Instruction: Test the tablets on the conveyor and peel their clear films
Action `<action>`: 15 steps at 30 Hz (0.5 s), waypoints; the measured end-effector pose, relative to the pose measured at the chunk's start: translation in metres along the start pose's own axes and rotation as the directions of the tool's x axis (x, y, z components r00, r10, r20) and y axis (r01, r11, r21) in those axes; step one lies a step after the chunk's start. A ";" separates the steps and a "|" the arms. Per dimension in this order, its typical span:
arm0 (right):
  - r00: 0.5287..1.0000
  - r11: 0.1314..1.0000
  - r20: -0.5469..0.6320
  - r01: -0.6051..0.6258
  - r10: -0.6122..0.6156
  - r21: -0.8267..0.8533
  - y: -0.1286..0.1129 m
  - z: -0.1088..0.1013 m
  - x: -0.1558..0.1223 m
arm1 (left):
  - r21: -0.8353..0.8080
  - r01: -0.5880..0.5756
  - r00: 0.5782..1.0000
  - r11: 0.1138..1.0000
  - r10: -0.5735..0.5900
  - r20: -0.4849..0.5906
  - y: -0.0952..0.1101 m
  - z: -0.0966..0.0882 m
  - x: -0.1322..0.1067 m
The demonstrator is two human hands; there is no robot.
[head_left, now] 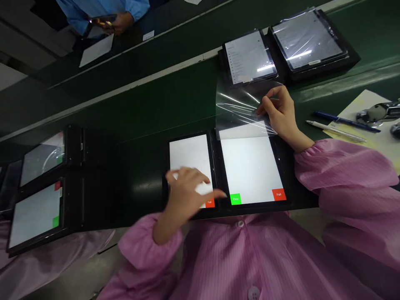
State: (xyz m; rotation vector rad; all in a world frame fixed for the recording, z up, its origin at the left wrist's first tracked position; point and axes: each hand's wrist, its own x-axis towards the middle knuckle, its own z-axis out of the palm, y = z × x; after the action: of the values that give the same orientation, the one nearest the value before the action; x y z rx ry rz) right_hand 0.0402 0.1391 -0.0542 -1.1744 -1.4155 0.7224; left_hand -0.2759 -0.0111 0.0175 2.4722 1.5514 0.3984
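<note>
Two tablets with lit white screens lie side by side before me. Over the lower part of the left tablet [190,153] hovers my left hand [184,191], fingers spread, slightly blurred and holding nothing; it hides the screen's lower left, while a red Fail box shows beside the thumb. My right hand [280,112] pinches a clear plastic film [234,109] between thumb and fingers above the far edge of the right tablet [253,166]. The creased film overlaps that tablet's top part. Green Pass and red Fail boxes show at the right tablet's bottom.
Behind the film, a tablet [250,56] and a film-covered tablet [308,39] rest on dark stands. Right are a blue pen [346,121], a white pen [337,130] and papers [359,106]. Two tablets [36,214] lie left. Across the bench, a person's hand [121,23] holds a device.
</note>
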 end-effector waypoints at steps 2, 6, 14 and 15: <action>1.000 1.000 -0.009 -0.004 0.004 -0.017 0.001 0.000 0.000 | 0.035 0.071 0.995 0.997 -0.068 -0.066 -0.030 -0.010 0.037; 1.000 1.000 -0.009 -0.008 0.008 -0.007 -0.001 -0.001 -0.001 | -0.008 0.140 0.985 0.990 -0.138 0.103 -0.067 -0.013 0.107; 0.999 1.000 -0.034 0.018 -0.018 -0.006 -0.005 0.001 -0.006 | -0.155 0.109 0.982 0.982 -0.083 0.168 -0.070 -0.006 0.128; 0.999 1.000 -0.032 0.010 -0.011 -0.015 -0.005 0.000 -0.005 | -0.155 0.120 0.981 0.981 -0.094 0.168 -0.070 -0.005 0.127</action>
State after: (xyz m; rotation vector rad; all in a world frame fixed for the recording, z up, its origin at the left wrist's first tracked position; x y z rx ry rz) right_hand 0.0382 0.1327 -0.0518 -1.1841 -1.4018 0.6842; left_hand -0.2841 0.1337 0.0168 2.2265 1.5138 0.2902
